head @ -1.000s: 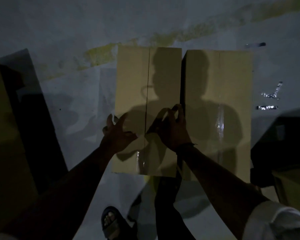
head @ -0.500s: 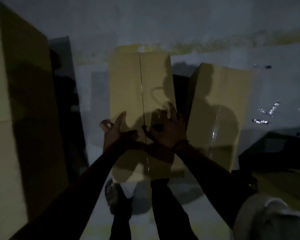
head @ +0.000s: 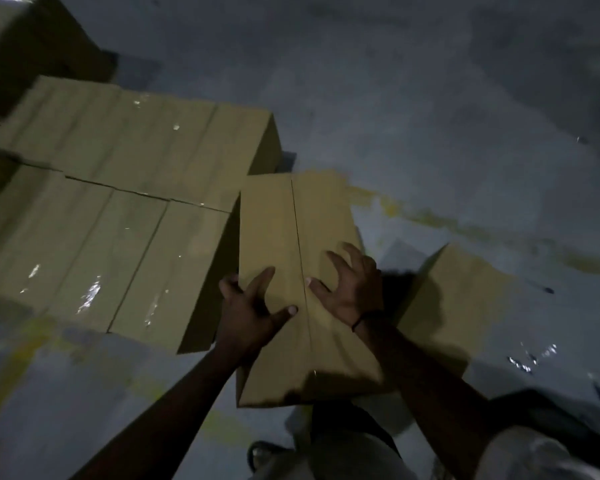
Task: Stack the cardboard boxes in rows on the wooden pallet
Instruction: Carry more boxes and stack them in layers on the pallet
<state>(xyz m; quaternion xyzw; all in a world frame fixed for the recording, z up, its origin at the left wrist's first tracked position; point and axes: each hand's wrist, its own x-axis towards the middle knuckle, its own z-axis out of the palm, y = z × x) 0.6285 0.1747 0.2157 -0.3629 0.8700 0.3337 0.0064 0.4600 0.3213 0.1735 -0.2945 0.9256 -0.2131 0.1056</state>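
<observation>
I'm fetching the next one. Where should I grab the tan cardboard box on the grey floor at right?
Probably its two long side faces near the middle, from above. The tan cardboard box lies flat, long and narrow, so a central grip should balance it. Grey floor shows along its right side; the carried box and right arm hide its near end.

held box [head: 274, 237] right of stacked boxes [head: 118, 202]; another box [head: 465, 299] at right.

Single head-worn wide-angle view, tilted steeply down and forward, close above the cardboard box [head: 274, 230] at centre, floor [head: 430, 116] beyond
</observation>
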